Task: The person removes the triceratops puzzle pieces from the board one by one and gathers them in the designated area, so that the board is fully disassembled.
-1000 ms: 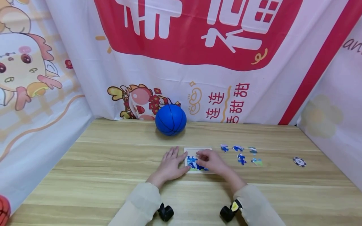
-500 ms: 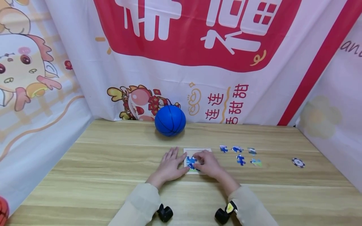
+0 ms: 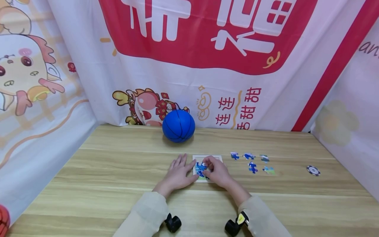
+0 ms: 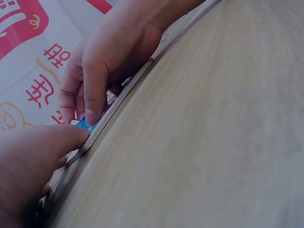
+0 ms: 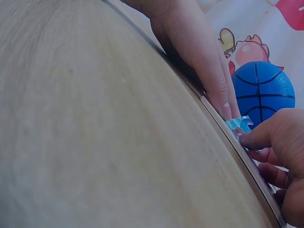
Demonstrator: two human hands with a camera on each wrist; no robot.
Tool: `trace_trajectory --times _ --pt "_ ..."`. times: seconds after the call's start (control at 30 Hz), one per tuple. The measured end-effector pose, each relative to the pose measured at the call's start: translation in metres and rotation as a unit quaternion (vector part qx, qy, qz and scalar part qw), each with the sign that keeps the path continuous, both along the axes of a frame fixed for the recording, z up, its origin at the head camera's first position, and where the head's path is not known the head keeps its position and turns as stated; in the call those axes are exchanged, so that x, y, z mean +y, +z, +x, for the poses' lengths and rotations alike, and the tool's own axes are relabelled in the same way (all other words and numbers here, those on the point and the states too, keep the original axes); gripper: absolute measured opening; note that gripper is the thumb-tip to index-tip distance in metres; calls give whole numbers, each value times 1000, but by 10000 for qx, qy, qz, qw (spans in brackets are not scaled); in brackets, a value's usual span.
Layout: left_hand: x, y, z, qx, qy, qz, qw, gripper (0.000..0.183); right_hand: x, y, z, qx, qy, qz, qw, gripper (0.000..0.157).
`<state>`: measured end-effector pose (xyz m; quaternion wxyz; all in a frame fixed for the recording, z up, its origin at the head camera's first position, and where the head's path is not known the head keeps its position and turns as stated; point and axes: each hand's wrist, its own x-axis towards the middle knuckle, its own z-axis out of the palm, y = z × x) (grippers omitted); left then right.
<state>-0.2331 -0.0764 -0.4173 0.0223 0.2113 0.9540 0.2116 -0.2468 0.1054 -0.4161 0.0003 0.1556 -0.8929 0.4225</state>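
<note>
A white-bordered puzzle tray (image 3: 207, 156) lies flat on the table with blue and green jigsaw pieces in its left and lower part. My left hand (image 3: 179, 174) lies with fingers spread at the tray's left edge, its thumb on the border. Over the tray, my right hand (image 3: 218, 172) pinches a blue puzzle piece (image 3: 202, 166) between thumb and fingers. In the right wrist view that puzzle piece (image 5: 241, 123) stands tilted up from the tray beside the left thumb. My right hand hides much of the tray's right side.
Several loose puzzle pieces (image 3: 252, 167) lie right of the tray. Farther right is a poker chip (image 3: 313, 170). A blue ball (image 3: 178, 126) sits behind the tray by the printed cloth (image 3: 142, 72); a red ball (image 3: 4, 220) shows at the left edge.
My right hand has moved a little left over the tray, and the blue piece at its fingertips has shifted and tilted. My left hand has stayed in place.
</note>
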Motion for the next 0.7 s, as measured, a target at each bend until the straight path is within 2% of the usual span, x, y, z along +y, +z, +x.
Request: trace_trajectory --times 0.5,0.7 --pt "0 -1 0 48 -10 31 10000 60 0 0 0 156 -47 -78 9998 22" --pt "0 -1 0 -2 -1 58 10000 61 3 3 -1 56 -70 -415 9991 23"
